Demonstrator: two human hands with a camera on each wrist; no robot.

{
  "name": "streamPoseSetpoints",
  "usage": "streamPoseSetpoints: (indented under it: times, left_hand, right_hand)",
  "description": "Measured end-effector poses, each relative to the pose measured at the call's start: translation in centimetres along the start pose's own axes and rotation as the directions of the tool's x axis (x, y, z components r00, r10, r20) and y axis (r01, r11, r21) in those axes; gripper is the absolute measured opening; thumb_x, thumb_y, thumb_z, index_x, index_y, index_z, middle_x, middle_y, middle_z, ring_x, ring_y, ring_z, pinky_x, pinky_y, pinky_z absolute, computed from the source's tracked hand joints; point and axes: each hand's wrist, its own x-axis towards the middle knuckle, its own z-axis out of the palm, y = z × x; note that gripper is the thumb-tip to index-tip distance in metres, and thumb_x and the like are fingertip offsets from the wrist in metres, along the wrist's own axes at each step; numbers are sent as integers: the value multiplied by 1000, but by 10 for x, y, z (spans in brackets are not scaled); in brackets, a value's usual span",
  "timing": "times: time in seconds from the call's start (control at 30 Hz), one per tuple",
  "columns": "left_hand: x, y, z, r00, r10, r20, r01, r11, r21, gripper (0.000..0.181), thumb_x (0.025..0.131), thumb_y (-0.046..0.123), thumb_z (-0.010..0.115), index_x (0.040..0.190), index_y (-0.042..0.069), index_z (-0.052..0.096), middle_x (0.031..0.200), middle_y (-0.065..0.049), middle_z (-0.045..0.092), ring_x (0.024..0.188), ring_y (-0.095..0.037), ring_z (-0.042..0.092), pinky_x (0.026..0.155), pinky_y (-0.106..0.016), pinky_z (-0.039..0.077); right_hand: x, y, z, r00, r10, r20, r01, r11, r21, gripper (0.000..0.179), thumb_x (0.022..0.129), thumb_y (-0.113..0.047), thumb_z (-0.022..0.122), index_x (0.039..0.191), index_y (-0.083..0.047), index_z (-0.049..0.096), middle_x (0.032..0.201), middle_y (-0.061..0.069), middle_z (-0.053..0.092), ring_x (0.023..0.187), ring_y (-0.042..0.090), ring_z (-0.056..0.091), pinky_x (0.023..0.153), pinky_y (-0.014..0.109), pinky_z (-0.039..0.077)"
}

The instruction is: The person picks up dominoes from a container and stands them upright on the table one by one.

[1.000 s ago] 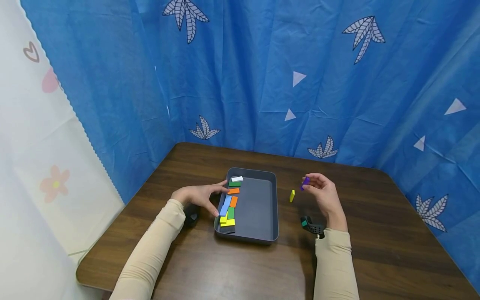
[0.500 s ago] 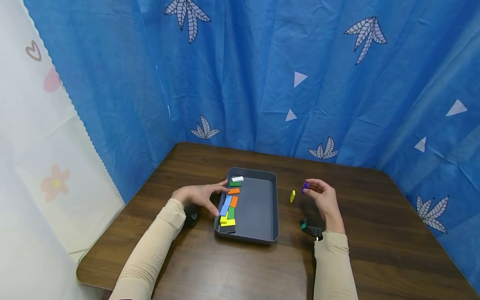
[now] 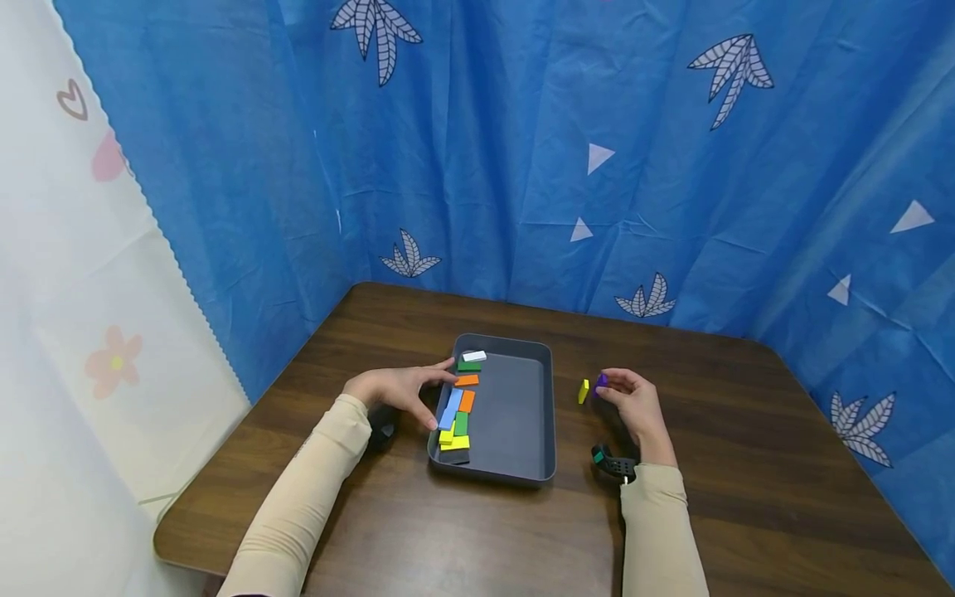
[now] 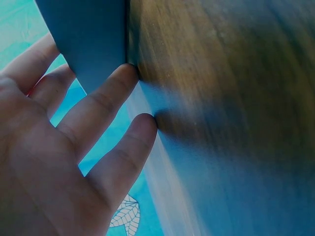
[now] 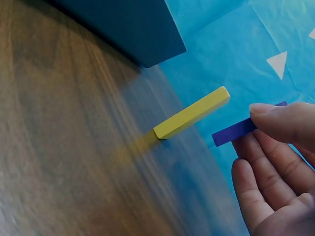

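Between thumb and fingertips, my right hand (image 3: 636, 405) pinches a purple domino-like block (image 5: 234, 132), held upright. Just left of it a yellow block (image 5: 193, 113) stands on end on the table; a small gap separates the two in the right wrist view. My left hand (image 3: 403, 390) is at the left side of a dark grey tray (image 3: 515, 423), fingers spread along its rim and holding no block. In the left wrist view some of its fingertips (image 4: 143, 123) touch or nearly touch the wooden table. Whether the purple block touches the table is hard to tell.
Along the tray's left side lie several flat blocks: a white block (image 3: 474, 356), orange, green, yellow and black ones, and light blue blocks (image 3: 451, 410). Each wrist wears a black strap, the right strap (image 3: 615, 464) showing plainly. A blue curtain (image 3: 522, 166) hangs behind the table (image 3: 477, 539).
My right hand has come down and slightly left with the purple block, closer to the standing yellow block. The left hand stays at the tray's side.
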Motion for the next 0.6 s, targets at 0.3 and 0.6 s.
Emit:
streamPoseSetpoints:
  times: [0.3, 0.6]
  left_hand:
    - [0, 0, 1, 1000, 4, 6, -4, 1000, -3, 95, 75, 39, 88, 155, 27, 38, 171, 8, 2, 152, -29, 24, 120, -64, 21]
    - [1, 1, 0, 1000, 7, 6, -7, 1000, -3, 95, 75, 38, 88, 155, 27, 38, 171, 7, 2, 152, -30, 24, 120, -63, 22]
  right_hand:
    - [1, 5, 5, 1000, 21, 7, -21, 993, -112, 38, 92, 0, 69, 129, 5, 59, 118, 15, 67, 90, -1, 61, 80, 8, 51]
    - [1, 8, 7, 999, 34, 8, -32, 989, -147, 36, 92, 2, 68, 128, 4, 61, 126, 24, 63, 90, 0, 60, 79, 7, 50]
